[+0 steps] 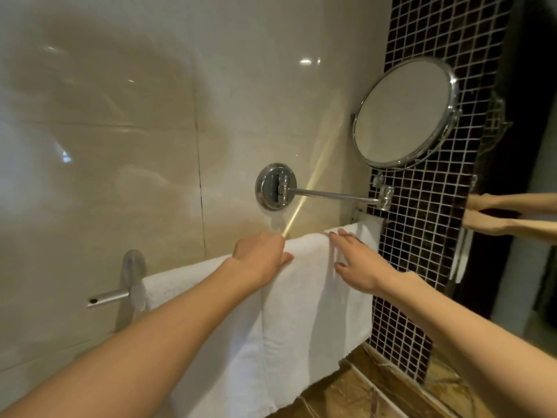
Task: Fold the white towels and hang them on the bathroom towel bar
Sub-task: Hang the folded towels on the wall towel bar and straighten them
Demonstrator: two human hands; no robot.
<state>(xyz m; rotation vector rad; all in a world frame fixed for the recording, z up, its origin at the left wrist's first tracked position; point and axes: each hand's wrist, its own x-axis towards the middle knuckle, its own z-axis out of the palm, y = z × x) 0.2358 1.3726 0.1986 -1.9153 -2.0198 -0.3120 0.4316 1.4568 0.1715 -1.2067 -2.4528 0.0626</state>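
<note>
Hanging over the round chrome towel bar [107,298], the white terry towel [301,312] covers nearly the whole rail. Only the bar's hollow left end sticks out bare past its wall bracket [132,276]. The cloth is plain white with a fine looped pile, and it falls in a broad flat sheet down to the brown veined stone desk [361,390] below. A vertical crease or edge runs down from under the left hand [260,254]; I cannot tell whether this is one folded towel or two hung side by side. The top edge rises toward the right, where it reaches the bar's far mount.

The left hand sits on the top fold with its fingers curled over the back of the cloth and its thumb lying along the front, gripping the towel at the rail. The right hand [357,262] is flat and spread, its straight fingers [336,235] touching the top edge further right and holding nothing.

Above the towel, a round chrome-framed swivel mirror [404,113] stands out on a thin arm from a disc mount [275,187] on the glossy beige wall tiles [120,131]. A strip of black mosaic tile [428,236] runs down the right side, and beside it a large wall mirror [512,215] reflects both forearms.
</note>
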